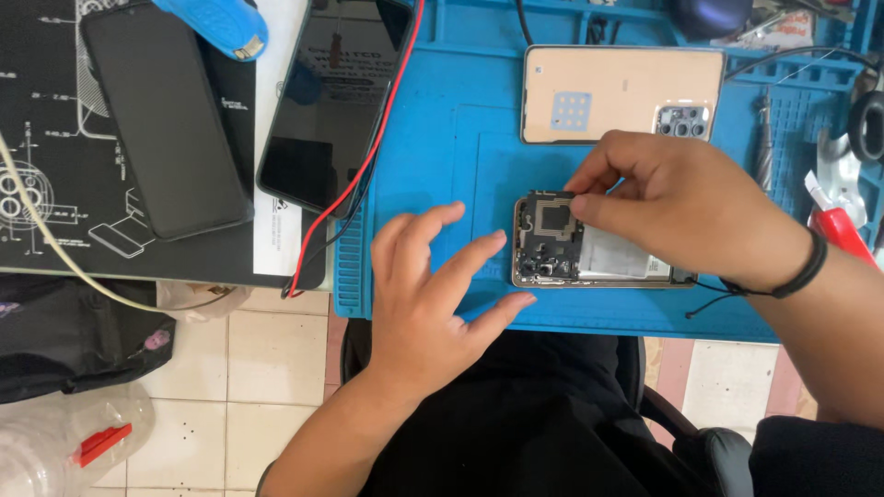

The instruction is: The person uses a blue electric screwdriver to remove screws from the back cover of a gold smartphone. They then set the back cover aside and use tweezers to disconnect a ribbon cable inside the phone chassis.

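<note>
An opened phone body (552, 244) with its circuit board and battery exposed lies on the blue work mat (433, 156). My right hand (686, 202) rests over its right part, thumb and forefinger pinched at the board's top edge; what they pinch is too small to tell. My left hand (433, 294) hovers just left of the phone, fingers spread, holding nothing. The phone's beige back cover (622, 92) with its camera cut-out lies face down behind it on the mat.
Two dark phones (166, 120) (331, 101) lie at the left, one on a black printed mat. Red and black wires (368, 156) run along the blue mat's left edge. A red-handled tool (843, 230) and tweezers lie at the right. The table edge is close to my body.
</note>
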Action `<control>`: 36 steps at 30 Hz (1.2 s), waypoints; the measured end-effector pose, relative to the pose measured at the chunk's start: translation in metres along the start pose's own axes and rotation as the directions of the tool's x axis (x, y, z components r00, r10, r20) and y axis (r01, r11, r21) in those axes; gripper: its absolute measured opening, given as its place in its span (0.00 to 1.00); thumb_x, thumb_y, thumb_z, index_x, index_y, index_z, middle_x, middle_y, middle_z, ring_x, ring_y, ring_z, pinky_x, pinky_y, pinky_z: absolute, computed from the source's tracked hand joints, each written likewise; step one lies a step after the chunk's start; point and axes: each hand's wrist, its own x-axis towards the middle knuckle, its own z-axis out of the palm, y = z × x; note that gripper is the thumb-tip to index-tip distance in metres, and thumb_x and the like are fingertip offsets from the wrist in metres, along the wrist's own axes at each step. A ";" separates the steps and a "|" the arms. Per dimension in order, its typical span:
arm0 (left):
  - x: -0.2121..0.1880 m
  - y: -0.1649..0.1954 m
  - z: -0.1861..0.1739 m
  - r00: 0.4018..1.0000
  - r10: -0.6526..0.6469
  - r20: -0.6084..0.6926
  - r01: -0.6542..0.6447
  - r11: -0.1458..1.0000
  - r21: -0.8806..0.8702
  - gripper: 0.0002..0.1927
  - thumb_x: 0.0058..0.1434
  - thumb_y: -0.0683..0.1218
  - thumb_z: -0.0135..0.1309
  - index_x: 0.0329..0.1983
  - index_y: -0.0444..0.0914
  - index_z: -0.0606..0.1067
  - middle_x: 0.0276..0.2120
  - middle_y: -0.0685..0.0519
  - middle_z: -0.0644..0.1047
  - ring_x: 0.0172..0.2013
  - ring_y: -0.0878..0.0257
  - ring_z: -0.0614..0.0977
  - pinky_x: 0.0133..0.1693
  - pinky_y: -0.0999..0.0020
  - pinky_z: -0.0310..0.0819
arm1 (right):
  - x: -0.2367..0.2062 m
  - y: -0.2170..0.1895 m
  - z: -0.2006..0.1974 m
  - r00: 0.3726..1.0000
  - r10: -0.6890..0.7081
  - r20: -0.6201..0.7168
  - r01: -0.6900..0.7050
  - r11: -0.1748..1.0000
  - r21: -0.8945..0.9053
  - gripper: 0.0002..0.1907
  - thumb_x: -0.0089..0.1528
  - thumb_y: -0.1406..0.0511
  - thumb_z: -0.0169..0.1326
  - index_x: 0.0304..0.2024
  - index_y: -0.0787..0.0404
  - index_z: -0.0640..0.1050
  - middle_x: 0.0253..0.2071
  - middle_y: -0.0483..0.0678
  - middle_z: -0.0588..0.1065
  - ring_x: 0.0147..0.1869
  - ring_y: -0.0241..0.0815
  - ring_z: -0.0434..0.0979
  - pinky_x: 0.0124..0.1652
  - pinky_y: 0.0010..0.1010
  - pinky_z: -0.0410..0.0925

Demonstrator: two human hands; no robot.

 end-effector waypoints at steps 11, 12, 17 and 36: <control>-0.002 -0.004 0.006 0.999 0.036 0.030 -0.038 0.996 0.078 0.21 0.54 0.57 0.72 0.48 0.46 0.82 0.60 0.48 0.70 0.59 0.47 0.69 0.59 0.55 0.68 | 0.004 0.004 0.011 0.976 -0.214 -0.031 0.210 0.972 -0.101 0.11 0.56 0.65 0.62 0.39 0.64 0.83 0.31 0.49 0.82 0.32 0.36 0.84 0.34 0.27 0.75; -0.001 -0.004 0.007 0.999 0.043 0.033 -0.046 0.995 0.090 0.21 0.54 0.57 0.72 0.48 0.46 0.82 0.60 0.48 0.71 0.59 0.47 0.70 0.59 0.55 0.68 | 0.003 0.005 0.012 0.970 -0.240 -0.045 0.233 0.965 -0.120 0.11 0.56 0.65 0.62 0.39 0.65 0.83 0.31 0.49 0.82 0.32 0.36 0.84 0.33 0.27 0.75; -0.002 -0.004 0.008 0.998 0.044 0.049 -0.050 0.992 0.115 0.20 0.55 0.57 0.71 0.48 0.47 0.82 0.60 0.49 0.71 0.58 0.48 0.70 0.59 0.55 0.67 | 0.001 0.009 0.018 0.953 -0.286 -0.101 0.277 0.956 -0.093 0.11 0.56 0.65 0.63 0.36 0.67 0.80 0.31 0.51 0.81 0.33 0.38 0.84 0.34 0.27 0.74; 0.000 -0.013 0.006 0.980 0.151 0.133 -0.171 0.973 0.156 0.21 0.66 0.57 0.63 0.58 0.46 0.79 0.63 0.38 0.67 0.60 0.44 0.68 0.60 0.48 0.67 | 0.014 -0.025 0.013 0.997 -0.069 0.025 0.074 0.909 -0.411 0.14 0.57 0.57 0.64 0.31 0.61 0.80 0.25 0.50 0.81 0.28 0.47 0.82 0.30 0.36 0.73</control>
